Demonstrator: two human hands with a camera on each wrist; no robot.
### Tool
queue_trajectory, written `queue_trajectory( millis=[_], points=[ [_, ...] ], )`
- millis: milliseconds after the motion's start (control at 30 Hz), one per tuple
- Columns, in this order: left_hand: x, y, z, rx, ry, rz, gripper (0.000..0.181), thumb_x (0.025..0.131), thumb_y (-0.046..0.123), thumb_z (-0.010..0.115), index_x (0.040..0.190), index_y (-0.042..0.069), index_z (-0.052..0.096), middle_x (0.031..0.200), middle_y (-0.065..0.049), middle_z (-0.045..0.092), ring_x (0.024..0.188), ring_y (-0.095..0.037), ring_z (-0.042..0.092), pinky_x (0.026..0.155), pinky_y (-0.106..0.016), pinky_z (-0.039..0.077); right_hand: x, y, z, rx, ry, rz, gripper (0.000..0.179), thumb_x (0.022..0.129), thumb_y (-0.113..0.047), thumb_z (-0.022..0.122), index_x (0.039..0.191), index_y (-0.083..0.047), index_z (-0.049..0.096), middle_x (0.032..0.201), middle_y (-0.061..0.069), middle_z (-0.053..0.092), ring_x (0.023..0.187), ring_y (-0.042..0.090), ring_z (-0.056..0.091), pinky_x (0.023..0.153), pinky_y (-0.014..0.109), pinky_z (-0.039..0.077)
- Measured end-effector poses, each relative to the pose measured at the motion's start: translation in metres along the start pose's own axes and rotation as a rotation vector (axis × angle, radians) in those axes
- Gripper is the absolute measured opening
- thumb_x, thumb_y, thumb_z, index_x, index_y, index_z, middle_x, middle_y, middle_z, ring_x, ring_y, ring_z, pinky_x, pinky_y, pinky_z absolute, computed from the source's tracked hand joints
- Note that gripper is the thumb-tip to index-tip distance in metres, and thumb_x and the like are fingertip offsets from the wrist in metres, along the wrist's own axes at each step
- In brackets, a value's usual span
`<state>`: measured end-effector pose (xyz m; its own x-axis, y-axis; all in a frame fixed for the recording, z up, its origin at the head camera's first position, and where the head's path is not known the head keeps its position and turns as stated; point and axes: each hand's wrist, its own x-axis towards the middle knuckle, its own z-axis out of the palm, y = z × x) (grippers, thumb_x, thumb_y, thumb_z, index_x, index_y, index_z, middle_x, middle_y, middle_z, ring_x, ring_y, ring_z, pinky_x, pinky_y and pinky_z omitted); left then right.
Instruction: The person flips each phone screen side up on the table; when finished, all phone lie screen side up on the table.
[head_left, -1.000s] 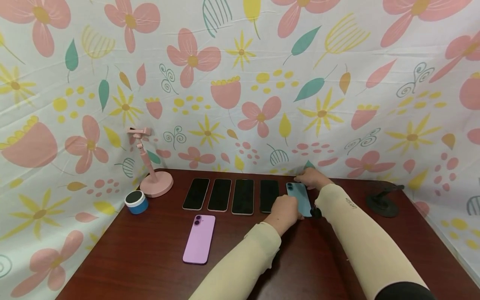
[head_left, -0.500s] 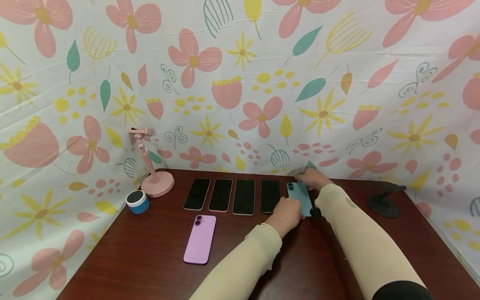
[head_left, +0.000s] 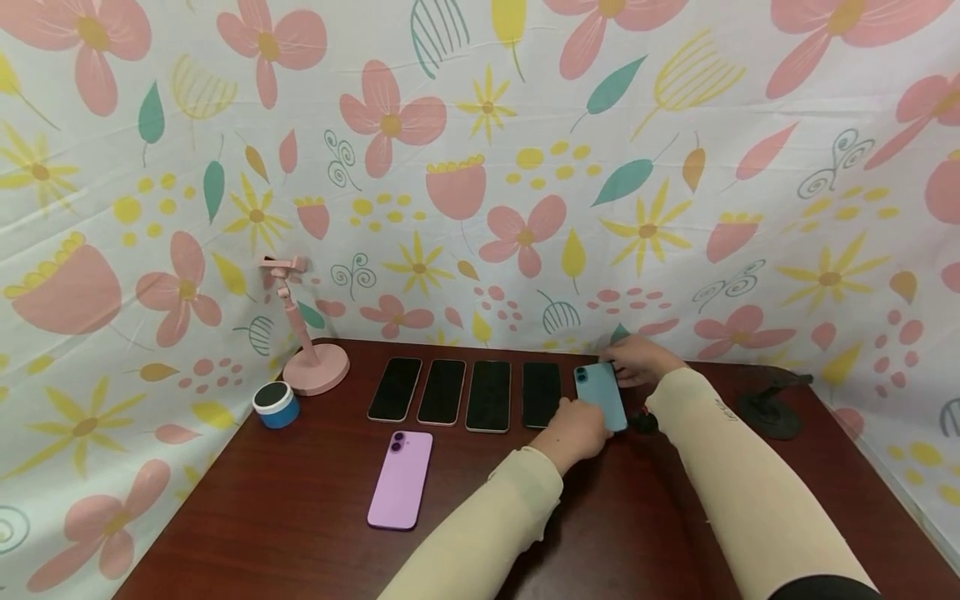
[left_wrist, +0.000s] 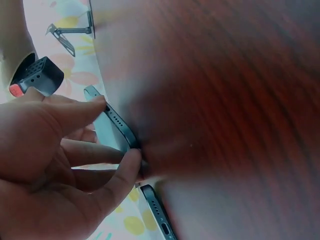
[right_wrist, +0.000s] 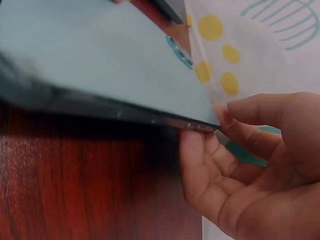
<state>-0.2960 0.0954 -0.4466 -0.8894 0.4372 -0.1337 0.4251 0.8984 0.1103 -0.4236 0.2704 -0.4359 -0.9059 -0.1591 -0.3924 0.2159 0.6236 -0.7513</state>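
Observation:
A light-blue phone (head_left: 601, 387) lies back side up at the right end of a row of phones. My left hand (head_left: 576, 430) grips its near end; in the left wrist view the thumb and a finger pinch the phone's dark bottom edge (left_wrist: 120, 124). At the far right corner my right hand (head_left: 643, 361) pinches the phone. Seen from the right wrist, that side edge (right_wrist: 150, 120) stands a little off the table, with a dark shadow beneath. Just left of it is a black-screened phone (head_left: 542, 395).
Three more dark-screened phones (head_left: 488, 397) continue the row leftward. A purple phone (head_left: 401, 481) lies in front, camera side up. Pink phone stand (head_left: 317, 369) and blue-and-white jar (head_left: 276, 406) are at the left; a black stand (head_left: 771, 414) is at the right. Floral cloth hangs behind the table.
My right hand has shifted slightly right and its fingers have moved on the blue phone's far corner. The phone has turned or risen slightly. The other phones have stayed put.

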Motion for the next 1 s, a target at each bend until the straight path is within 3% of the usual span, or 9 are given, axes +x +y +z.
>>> queue_trajectory(
  millis=[200, 300, 367, 533, 867, 933, 1000],
  points=[
    [0.000, -0.002, 0.000, -0.162, -0.002, -0.045, 0.051, 0.109, 0.056, 0.052, 0.108, 0.016, 0.084, 0.131, 0.002, 0.078, 0.132, -0.020, 0.068, 0.127, -0.040, 0.039, -0.004, -0.006, -0.003, 0.038, -0.028, -0.008, 0.050, 0.110, -0.024, 0.054, 0.147, 0.010, 0.055, 0.132, 0.023, 0.060, 0.107, 0.024, 0.067, 0.094, 0.041, 0.063],
    [0.001, -0.004, 0.000, -0.232, 0.011, -0.059, 0.057, 0.109, 0.059, 0.050, 0.106, 0.013, 0.083, 0.125, -0.001, 0.080, 0.129, -0.022, 0.069, 0.127, -0.042, 0.039, -0.007, -0.010, -0.004, 0.045, -0.033, -0.014, 0.048, 0.111, -0.023, 0.055, 0.146, 0.010, 0.057, 0.130, 0.021, 0.063, 0.105, 0.022, 0.067, 0.095, 0.039, 0.063],
    [0.001, -0.004, 0.001, -0.260, 0.017, -0.064, 0.060, 0.109, 0.061, 0.049, 0.097, 0.013, 0.082, 0.118, -0.003, 0.081, 0.126, -0.024, 0.070, 0.126, -0.042, 0.041, -0.008, -0.011, -0.005, 0.055, -0.034, -0.009, 0.047, 0.111, -0.022, 0.056, 0.144, 0.010, 0.058, 0.130, 0.021, 0.063, 0.105, 0.023, 0.068, 0.095, 0.040, 0.063],
    [0.000, -0.005, 0.000, -0.300, 0.017, -0.075, 0.065, 0.109, 0.063, 0.046, 0.078, 0.013, 0.074, 0.099, -0.005, 0.079, 0.117, -0.026, 0.072, 0.121, -0.039, 0.045, -0.011, -0.013, -0.008, 0.050, -0.047, -0.016, 0.047, 0.112, -0.019, 0.053, 0.147, 0.012, 0.055, 0.140, 0.029, 0.058, 0.111, 0.027, 0.066, 0.097, 0.042, 0.063],
    [-0.002, -0.012, 0.003, -0.438, -0.013, -0.090, 0.065, 0.109, 0.063, 0.045, 0.076, 0.013, 0.070, 0.096, -0.008, 0.076, 0.117, -0.028, 0.070, 0.113, -0.037, 0.050, -0.010, -0.014, -0.008, 0.045, -0.070, -0.015, 0.049, 0.115, -0.020, 0.047, 0.154, 0.010, 0.049, 0.157, 0.037, 0.042, 0.131, 0.036, 0.061, 0.099, 0.039, 0.063],
    [-0.003, -0.013, 0.003, -0.446, -0.013, -0.085, 0.065, 0.110, 0.063, 0.044, 0.075, 0.014, 0.069, 0.093, -0.007, 0.075, 0.114, -0.027, 0.071, 0.109, -0.036, 0.052, -0.010, -0.014, -0.008, 0.048, -0.075, -0.021, 0.050, 0.115, -0.021, 0.047, 0.155, 0.009, 0.048, 0.159, 0.037, 0.041, 0.133, 0.036, 0.061, 0.099, 0.038, 0.063],
    [-0.004, -0.015, 0.004, -0.471, -0.009, -0.083, 0.063, 0.110, 0.061, 0.045, 0.074, 0.014, 0.067, 0.086, -0.007, 0.071, 0.099, -0.025, 0.072, 0.098, -0.035, 0.055, -0.011, -0.015, -0.008, 0.057, -0.078, -0.028, 0.050, 0.115, -0.020, 0.047, 0.155, 0.009, 0.048, 0.159, 0.036, 0.041, 0.133, 0.036, 0.061, 0.099, 0.038, 0.062]
  ],
)
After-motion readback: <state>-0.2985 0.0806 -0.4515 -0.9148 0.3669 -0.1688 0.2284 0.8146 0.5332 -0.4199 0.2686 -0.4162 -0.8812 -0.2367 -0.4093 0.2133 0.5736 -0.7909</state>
